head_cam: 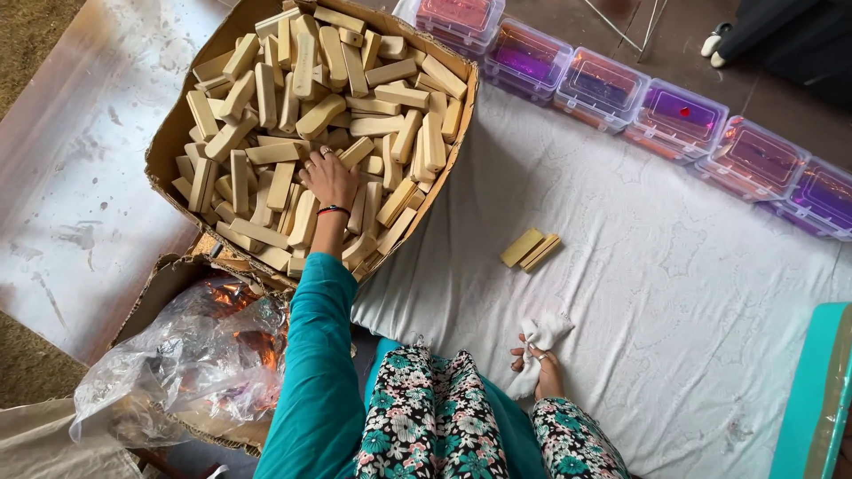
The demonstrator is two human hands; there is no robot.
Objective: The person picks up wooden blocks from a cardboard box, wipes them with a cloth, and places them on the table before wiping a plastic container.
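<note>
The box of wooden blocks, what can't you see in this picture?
- Head view: the cardboard box is piled full, so its bottom and lower wooden blocks are hidden.
- Left hand: fingertips buried among blocks; grip unclear.
- Right hand: partly covered by the white cloth it holds.
- Plastic containers: tinted lids blur contents.

Pale tan wooden blocks (311, 115) are filling a brown cardboard box (164, 146); a teal sleeve (315, 372) is adjoining black floral-print trousers (426, 417); purple-and-orange lidded containers (674, 120) are bordering a white cloth (639, 293).
</note>
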